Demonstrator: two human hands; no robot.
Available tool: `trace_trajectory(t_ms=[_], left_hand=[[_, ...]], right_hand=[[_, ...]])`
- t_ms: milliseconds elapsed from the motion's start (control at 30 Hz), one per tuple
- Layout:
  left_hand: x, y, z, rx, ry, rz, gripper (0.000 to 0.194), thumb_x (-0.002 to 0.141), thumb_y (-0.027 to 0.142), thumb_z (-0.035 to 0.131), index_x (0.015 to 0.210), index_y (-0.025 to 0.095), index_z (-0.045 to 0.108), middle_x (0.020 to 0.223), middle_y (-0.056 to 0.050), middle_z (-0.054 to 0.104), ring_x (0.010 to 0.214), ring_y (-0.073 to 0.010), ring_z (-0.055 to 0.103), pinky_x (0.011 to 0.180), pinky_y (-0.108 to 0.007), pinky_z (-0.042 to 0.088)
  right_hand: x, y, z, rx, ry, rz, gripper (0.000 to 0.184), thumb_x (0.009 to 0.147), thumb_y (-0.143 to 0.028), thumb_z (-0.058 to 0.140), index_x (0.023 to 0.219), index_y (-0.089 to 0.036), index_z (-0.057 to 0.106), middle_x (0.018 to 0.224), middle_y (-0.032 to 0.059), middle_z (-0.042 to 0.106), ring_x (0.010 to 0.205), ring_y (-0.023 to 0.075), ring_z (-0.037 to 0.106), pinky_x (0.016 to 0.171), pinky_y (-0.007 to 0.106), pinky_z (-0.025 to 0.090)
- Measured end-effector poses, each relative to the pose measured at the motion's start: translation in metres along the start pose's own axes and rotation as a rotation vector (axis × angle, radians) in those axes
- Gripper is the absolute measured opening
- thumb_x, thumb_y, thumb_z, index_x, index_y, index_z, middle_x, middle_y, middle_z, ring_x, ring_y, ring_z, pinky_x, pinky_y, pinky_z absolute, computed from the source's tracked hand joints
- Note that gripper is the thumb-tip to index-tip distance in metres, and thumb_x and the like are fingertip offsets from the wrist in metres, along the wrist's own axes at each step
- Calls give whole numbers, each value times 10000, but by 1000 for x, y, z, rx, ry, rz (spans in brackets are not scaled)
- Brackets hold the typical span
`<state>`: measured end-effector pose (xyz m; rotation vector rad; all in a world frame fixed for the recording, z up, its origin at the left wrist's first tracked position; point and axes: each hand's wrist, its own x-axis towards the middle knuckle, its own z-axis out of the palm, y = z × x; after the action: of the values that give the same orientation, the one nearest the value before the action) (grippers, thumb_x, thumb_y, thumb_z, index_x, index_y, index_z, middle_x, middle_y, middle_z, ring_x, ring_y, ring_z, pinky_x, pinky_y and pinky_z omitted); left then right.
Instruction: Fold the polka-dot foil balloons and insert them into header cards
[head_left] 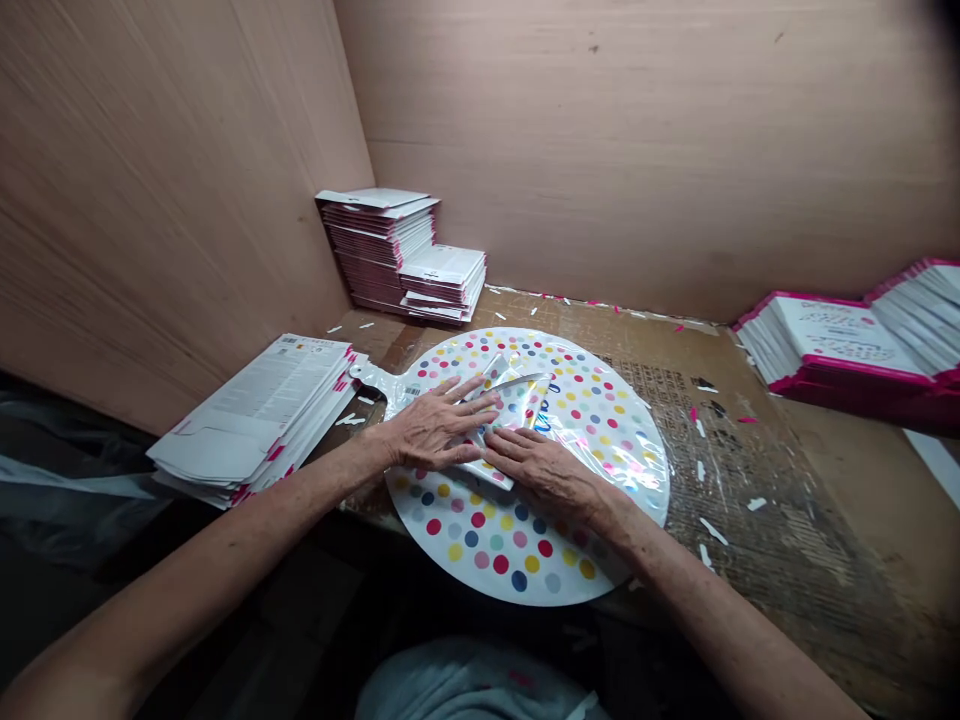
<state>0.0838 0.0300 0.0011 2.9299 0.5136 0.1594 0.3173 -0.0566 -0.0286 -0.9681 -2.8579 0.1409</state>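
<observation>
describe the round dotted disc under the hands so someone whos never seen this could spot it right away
Against pale wooden walls, a brown tabletop holds stacks of pink-edged white cards. Between them, under the left hand and right hand, lies a round white disc. Only it has multicoloured dots and a tab jutting left.

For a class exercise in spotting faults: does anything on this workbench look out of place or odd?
Yes. The clear plastic film on the round polka-dot board is creased and bunched beneath the left hand and right hand, not lying flat. White and pink paper scraps also litter the brown work surface.
</observation>
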Motion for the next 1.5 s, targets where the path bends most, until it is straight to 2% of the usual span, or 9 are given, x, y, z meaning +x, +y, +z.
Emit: trace_trajectory(t_ms=[167,267,333,500,667,1033,1200,1333,1500], left_hand=[[-5,-22,5,-348,-81,-47,684,964,641,222,1404,224,539,1472,-68,521,1456,-306,316,1191,-444,228],[-12,-29,9,-722,71,-316,879,902,754,61,1353,217,590,1329,-109,640,1307,-318,514,1052,-422,418],[-8,-28,12,-866,215,-511,872,897,771,138,1358,174,575,1100,-132,731,1110,-300,639,900,-379,502],[28,-7,21,-442,454,-961,748,921,468,533,1524,105,278,730,-22,705,767,-226,690,744,-309,493],[52,7,28,-92,399,-1101,684,957,334,509,1523,66,234,1020,-155,735,947,-264,710,805,-323,502],[58,3,21,90,340,-1156,590,959,382,506,1440,57,398,1302,-212,610,1105,-294,651,909,-359,516],[64,0,49,252,276,-1043,709,983,518,378,1521,62,303,1569,-225,320,1474,-366,246,1184,-561,196],[61,-8,63,188,247,-1037,734,974,538,379,1535,76,278,1577,-221,305,1491,-374,187,1188,-595,124],[48,-11,45,-88,375,-956,604,990,428,409,1475,73,347,1486,-222,456,1459,-344,294,1169,-554,224]], right_hand=[[-5,17,-2,324,101,63,379,951,-196,411,1294,-195,574,1315,93,629,1218,218,571,1072,399,416],[8,35,-2,511,264,429,359,1008,-334,321,1072,-211,653,998,33,725,881,188,664,783,298,525],[24,46,-3,462,343,738,408,1014,-419,316,928,-194,646,863,27,712,759,180,641,666,266,492],[65,59,-3,241,346,1065,358,1000,-404,412,868,-158,636,860,99,712,816,210,641,697,270,431],[85,55,-5,106,277,1197,376,1011,-401,414,940,-134,670,925,173,715,913,267,667,745,312,427],[95,67,-7,1,80,1249,347,1013,-350,374,1089,-124,626,1019,161,709,977,263,679,776,320,460],[100,69,-15,-45,54,1211,316,998,-257,385,1155,-87,600,1049,192,682,1007,283,657,823,355,453],[116,79,-33,-114,-6,862,326,945,-304,551,1196,-103,601,1272,231,568,1186,323,532,933,384,398],[110,81,-45,-15,-115,614,149,917,-271,611,1021,-173,655,1104,119,654,977,226,592,797,282,395]])
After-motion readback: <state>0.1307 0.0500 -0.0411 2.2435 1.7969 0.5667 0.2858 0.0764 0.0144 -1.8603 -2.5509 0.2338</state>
